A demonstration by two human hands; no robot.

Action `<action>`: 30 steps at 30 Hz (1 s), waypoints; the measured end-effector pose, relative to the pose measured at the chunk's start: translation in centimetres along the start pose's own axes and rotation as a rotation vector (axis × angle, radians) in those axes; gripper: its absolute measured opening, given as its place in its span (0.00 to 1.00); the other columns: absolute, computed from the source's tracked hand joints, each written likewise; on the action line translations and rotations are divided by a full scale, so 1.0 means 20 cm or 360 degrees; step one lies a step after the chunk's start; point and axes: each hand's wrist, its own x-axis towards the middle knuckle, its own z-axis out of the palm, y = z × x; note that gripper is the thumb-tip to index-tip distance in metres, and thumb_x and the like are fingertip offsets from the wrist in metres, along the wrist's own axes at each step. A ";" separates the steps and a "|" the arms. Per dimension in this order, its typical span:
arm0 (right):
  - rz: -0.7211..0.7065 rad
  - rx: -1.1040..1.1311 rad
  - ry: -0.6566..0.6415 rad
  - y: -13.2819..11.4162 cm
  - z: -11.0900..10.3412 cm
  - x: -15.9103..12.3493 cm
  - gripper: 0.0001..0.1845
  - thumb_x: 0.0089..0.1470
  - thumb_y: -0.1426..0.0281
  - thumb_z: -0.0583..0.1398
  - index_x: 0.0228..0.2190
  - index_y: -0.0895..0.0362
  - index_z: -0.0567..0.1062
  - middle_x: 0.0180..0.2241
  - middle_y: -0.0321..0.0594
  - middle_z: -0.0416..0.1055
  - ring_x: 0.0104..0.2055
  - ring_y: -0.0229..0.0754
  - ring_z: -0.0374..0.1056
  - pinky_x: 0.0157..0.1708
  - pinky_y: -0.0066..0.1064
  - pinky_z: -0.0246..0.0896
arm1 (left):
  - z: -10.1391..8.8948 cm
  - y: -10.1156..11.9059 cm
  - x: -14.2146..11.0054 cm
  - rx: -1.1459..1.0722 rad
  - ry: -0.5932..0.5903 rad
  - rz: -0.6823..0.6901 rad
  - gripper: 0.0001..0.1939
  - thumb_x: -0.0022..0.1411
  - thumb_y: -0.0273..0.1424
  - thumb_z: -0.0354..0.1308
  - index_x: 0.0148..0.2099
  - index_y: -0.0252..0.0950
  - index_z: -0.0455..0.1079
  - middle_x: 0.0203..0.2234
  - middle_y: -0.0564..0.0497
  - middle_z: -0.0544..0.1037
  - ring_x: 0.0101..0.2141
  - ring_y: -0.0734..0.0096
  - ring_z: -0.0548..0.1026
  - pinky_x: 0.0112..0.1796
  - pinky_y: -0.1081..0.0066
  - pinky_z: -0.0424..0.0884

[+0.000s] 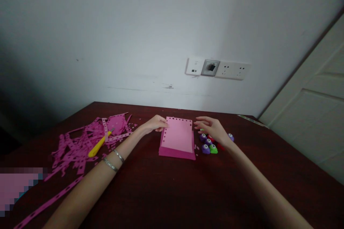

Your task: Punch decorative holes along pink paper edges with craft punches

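The pale pink sheet (178,136) lay on a darker pink stack (177,153) whose layers could not be counted. The left hand (153,124) pinched the sheet's left edge; the right hand (212,128), fingers parted around nothing, was just right of the sheet. Beneath it, partly hidden, sat small eyed objects (205,149): at least four purple, two green, some red. Left of the sheet, one yellow-handled tool (97,148) lay among uncountable tangled strips (82,164).

We see a pale pink sheet (178,136) with dark cut-outs dotting its top and left edges, deeper pink paper (177,153) beneath, pink strips (82,143) patterned with holes, a yellow knife (98,146), purple, green and red punches (205,149), and a dark reddish-brown table (172,193).
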 end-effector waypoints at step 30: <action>-0.0670 -0.1156 -0.0228 0.23 0.18 -0.52 0.14 0.51 0.79 0.50 0.36 0.57 0.72 0.33 0.42 0.70 0.34 0.42 0.67 0.36 0.34 0.64 | -0.05 -0.11 0.02 0.0667 0.0628 -0.0148 0.25 0.49 0.38 0.58 0.48 0.31 0.63 0.38 0.42 0.72 0.40 0.59 0.70 0.37 0.70 0.64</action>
